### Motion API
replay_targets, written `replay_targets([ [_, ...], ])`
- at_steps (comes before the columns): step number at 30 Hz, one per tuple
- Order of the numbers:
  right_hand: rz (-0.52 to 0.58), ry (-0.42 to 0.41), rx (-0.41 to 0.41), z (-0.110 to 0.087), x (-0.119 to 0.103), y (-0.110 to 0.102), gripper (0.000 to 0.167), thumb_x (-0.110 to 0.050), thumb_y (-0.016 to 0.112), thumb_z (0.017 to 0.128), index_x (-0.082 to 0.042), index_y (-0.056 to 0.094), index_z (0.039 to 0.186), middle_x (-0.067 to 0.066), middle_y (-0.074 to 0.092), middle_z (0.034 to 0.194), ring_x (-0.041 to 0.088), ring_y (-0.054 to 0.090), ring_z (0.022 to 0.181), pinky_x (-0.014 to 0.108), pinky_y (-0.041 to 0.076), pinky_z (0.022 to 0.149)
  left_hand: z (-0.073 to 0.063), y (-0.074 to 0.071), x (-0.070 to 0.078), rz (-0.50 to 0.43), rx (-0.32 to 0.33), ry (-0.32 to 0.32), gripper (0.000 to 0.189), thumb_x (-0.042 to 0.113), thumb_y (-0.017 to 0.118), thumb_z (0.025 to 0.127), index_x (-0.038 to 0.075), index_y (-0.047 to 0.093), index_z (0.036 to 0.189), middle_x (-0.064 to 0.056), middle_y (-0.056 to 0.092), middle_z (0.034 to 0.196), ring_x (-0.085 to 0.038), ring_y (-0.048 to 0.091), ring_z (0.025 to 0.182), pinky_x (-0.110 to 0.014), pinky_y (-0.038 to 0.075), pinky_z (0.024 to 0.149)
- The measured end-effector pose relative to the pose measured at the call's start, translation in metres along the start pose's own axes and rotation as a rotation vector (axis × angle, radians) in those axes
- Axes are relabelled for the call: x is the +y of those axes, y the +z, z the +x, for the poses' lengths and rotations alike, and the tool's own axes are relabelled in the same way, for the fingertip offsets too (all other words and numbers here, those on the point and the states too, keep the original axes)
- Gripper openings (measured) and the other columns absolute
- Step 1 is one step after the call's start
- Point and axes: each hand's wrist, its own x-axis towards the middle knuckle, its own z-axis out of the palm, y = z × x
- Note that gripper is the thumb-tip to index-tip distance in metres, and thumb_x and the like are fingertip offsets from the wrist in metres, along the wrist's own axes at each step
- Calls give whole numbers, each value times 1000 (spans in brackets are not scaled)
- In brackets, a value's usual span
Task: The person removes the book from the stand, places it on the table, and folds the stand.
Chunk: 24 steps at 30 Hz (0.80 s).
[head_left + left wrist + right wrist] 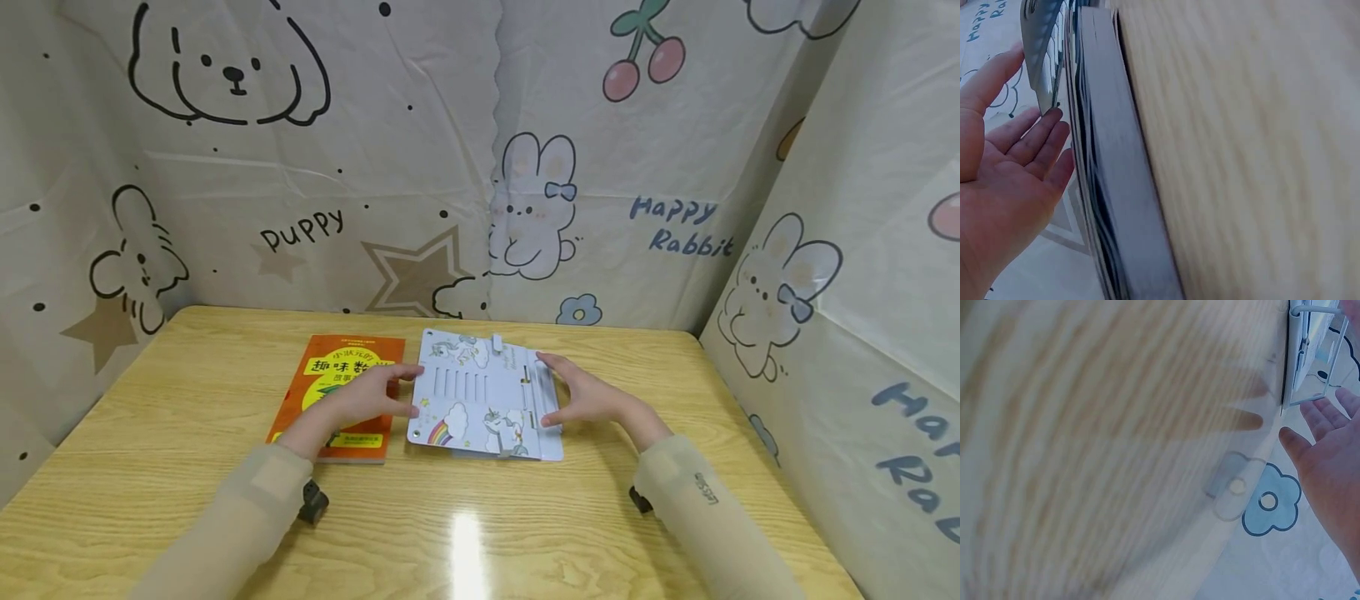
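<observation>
A white book stand (465, 392) printed with unicorns, clouds and a rainbow lies tilted slightly on the table. At its left edge, my left hand (371, 396) holds it with thumb and fingers; in the left wrist view, the fingertips meet the corner of the panel (1047, 69). My right hand (588, 396) holds the opposite edge, thumb spread from the fingers. The right wrist view has the fingers at the stand's wire bracket (1310, 400). Part of the stand underneath shows below the front edge and is mostly hidden.
An orange book (360, 454) with a yellow title patch lies left of the stand, partly under my left forearm. The wooden table (600, 533) meets a printed cloth (420, 167) hung behind it and at both sides.
</observation>
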Motion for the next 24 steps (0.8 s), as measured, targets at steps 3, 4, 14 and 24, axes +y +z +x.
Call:
replay_targets([
  [3,-3,-4,0,1,2,0,114,-50,81,67,-18,12,153,11,14,157,32,16,143,50,17,115,1,-1,-1,47,-15,5,77,38,76,77,15,43,142,-7,45,144,-26,47,119,-44,39,105],
  [4,-3,-4,-1,1,2,0,114,-50,81,67,-17,13,152,11,14,157,32,16,143,50,17,115,1,-1,-1,69,-17,8,77,40,77,77,15,43,142,-7,45,144,-26,48,118,-44,39,105],
  [14,-21,-3,-12,1,-2,-1,113,-51,81,66,-12,18,151,14,15,157,35,16,143,53,18,114,6,1,-5,168,-55,17,78,40,76,77,10,44,141,-10,43,145,-28,40,131,-48,30,111],
  [24,-64,4,-25,4,-2,-2,114,-55,80,65,-13,18,151,13,15,157,34,18,143,52,20,114,8,3,-5,207,-59,20,78,38,77,76,8,45,140,-11,44,144,-28,40,132,-47,30,111],
])
